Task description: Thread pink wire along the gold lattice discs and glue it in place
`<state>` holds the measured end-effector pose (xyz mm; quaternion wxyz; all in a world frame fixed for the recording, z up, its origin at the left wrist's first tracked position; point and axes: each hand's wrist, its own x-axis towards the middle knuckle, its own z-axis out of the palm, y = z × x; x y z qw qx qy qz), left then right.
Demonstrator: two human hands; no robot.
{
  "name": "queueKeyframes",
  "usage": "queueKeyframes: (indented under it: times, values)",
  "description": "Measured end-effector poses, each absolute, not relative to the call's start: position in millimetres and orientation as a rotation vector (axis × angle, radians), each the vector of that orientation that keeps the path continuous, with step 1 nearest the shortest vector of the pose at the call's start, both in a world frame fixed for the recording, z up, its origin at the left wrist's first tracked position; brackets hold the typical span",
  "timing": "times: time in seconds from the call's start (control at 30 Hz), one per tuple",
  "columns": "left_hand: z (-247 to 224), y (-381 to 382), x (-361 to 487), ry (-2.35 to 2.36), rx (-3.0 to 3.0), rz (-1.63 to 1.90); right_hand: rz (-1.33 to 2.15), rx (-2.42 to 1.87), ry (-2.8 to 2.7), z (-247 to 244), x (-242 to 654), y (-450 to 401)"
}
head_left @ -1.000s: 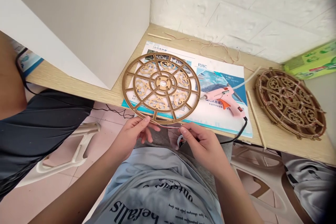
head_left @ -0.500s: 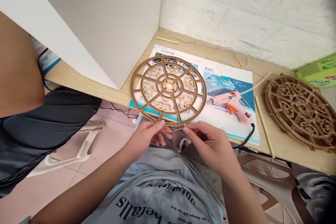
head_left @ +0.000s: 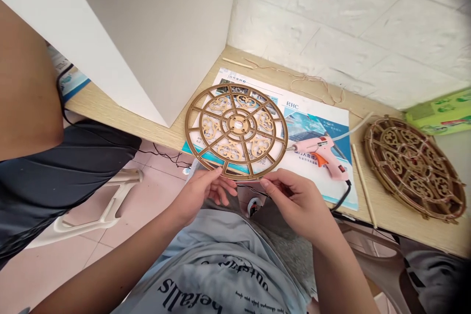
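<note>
The gold fretwork disc (head_left: 237,127) sits on the printed brochure (head_left: 312,120), its near rim reaching past the front edge of the tabletop (head_left: 386,211). Your left hand (head_left: 202,194) pinches that rim, with the fingers closed around it. Your right hand (head_left: 296,201) holds its fingers together on a thin wire (head_left: 253,189) just beside the rim.

The disc looks light and stiff, but its slim spokes and scrollwork may be fragile, so take hold at the outer rim or solid hub, not the fretwork. Its thin rim may feel slightly slick.

To the right, space is tight: the pink hot glue gun (head_left: 320,152) lies just beside the disc, with a second wheel frame (head_left: 414,169) beyond. The white board (head_left: 147,34) closes in on the left, leaving the most room toward you.
</note>
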<state>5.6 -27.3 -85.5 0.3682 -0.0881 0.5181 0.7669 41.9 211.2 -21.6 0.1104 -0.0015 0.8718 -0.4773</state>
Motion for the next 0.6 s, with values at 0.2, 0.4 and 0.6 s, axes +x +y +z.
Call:
queueKeyframes:
  times: [0.2,0.4,0.6]
  values:
    - [-88,-30,5,1.34,-0.208,1.984,-1.448,0.033,2.432,-20,36,213]
    - [-86,-27,4,1.393,-0.188,1.96,-1.445,0.103,2.349,-20,26,215]
    - [-85,-26,4,1.409,-0.191,1.954,-1.46,0.098,2.303,-13,19,211]
